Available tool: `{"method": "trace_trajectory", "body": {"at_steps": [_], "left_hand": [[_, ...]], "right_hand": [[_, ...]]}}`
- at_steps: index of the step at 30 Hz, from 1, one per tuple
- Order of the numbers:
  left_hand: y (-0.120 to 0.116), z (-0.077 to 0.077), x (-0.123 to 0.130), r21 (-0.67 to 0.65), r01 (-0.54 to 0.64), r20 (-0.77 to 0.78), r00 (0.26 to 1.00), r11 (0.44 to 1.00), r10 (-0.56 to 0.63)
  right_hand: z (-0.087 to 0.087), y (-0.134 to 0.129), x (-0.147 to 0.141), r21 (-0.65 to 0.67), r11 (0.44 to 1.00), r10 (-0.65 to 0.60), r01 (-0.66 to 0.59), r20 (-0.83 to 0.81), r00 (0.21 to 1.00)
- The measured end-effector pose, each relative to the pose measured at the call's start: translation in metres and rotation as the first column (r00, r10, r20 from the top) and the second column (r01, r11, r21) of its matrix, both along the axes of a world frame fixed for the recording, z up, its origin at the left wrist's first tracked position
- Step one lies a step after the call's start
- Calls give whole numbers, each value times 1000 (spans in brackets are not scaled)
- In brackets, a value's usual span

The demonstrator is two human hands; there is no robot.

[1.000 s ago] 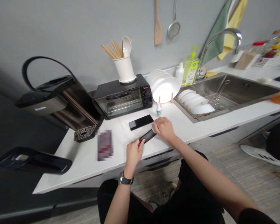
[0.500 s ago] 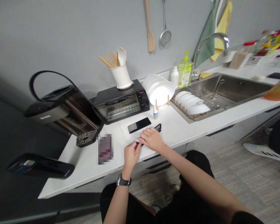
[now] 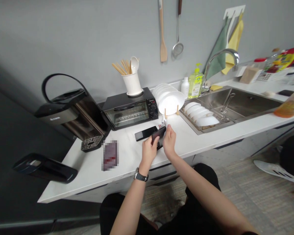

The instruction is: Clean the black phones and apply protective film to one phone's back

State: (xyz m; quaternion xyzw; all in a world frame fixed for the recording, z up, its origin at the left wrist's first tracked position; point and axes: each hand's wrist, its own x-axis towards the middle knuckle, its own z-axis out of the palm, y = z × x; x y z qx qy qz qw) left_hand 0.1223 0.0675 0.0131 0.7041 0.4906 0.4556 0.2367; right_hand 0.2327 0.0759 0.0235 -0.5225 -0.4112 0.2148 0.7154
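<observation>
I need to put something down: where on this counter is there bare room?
On the white counter, one bare patch lies between the pixelated item and the left hand, in front of the oven; another lies between the right hand and the sink. It is crowded around the held dark object, with the black slab and plates near.

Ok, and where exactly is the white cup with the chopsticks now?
In the head view, just left of the middle, the white cup stands on top of the black toaster oven, left of the plates.
</observation>
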Motion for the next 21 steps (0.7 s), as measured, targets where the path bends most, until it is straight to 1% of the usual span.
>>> {"method": "trace_trajectory", "body": {"at_steps": [1,2,3,4,5,7,8,11,12,13,14,15,17,19,21], "left_hand": [[-1,-1,0,1,-5,-63,998,1000,5],[-1,-2,1,6,-4,-113,994,1000,5],[-1,-2,1,14,1,-152,988,1000,2],[-1,-2,1,22,5,-184,983,1000,-1],[0,-2,0,28,6,-213,977,1000,0],[2,-3,-1,36,-5,-268,963,999,15],[3,-3,-2,38,-13,-287,958,999,23],[4,-7,-6,43,-27,-304,952,999,39],[4,-8,-7,44,-30,-301,953,999,41],[3,-8,-8,44,-31,-297,954,999,43],[3,-9,-9,46,-31,-294,955,998,43],[3,-9,-10,48,-30,-291,956,998,43],[3,-9,-10,50,-27,-290,956,998,41],[4,-9,-11,52,-21,-291,956,998,36],[5,-10,-12,52,-16,-300,953,999,30]], "right_hand": [[5,-1,2,13,1000,5,-6,36,999],[11,-2,4,33,999,10,-14,108,994],[17,-4,5,64,998,13,-27,214,977],[22,-6,6,101,993,15,-53,345,938],[26,-8,7,138,986,16,-96,489,872],[34,-10,8,176,965,6,-197,731,682],[36,-11,9,171,956,0,-237,812,584],[42,-9,18,108,933,9,-345,947,322],[44,-8,22,84,924,12,-373,968,249],[45,-7,27,64,920,13,-386,981,193],[46,-7,31,49,925,14,-376,987,162],[47,-6,34,39,938,17,-344,987,159],[49,-8,35,27,972,24,-235,977,212],[50,-11,30,16,991,22,-136,961,274],[51,-14,21,19,994,14,-108,956,293]]}}
